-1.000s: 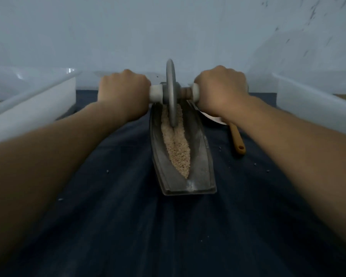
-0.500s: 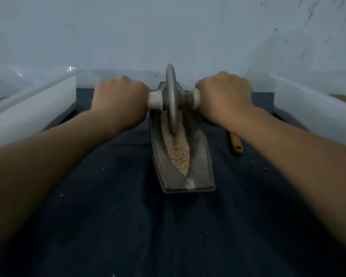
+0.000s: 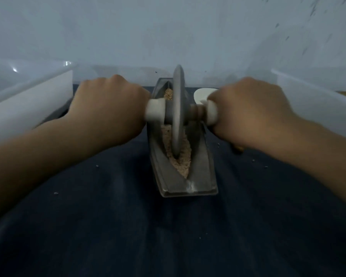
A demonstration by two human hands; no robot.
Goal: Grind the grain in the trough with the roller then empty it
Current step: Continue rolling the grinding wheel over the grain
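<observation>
Site: dark blue cloth (image 3: 128, 226) over work surface, pale wall behind.

Trough (image 3: 203, 170): grey metal, boat-shaped, lying lengthwise away from the person at centre of cloth. Near end flat on cloth, far end close to wall.

Grain (image 3: 181, 159): tan, in trough's V-channel, heaped round the wheel's lower edge and tapering to a point toward near end. A little also visible at far end behind the wheel.

Roller (image 3: 178, 108): grey disc wheel on cross axle, upright, edge down in channel approx. mid-trough, in contact w/ grain. White handle stubs project either side.

Left hand (image 3: 106, 108): fist wrapped round left handle, knuckles up. Right hand (image 3: 248, 110): fist wrapped round right handle, same attitude; some motion blur.

Misc.: white bin (image 3: 28, 100) at left edge of cloth; second white bin (image 3: 316, 102) at right. White rounded item (image 3: 201, 93) beside trough's far end, partly hidden by right hand; type not confirmed. Orange-brown tip (image 3: 238, 149) shows under right wrist. Stray grains (image 3: 97, 165) scattered on cloth both sides of trough.
</observation>
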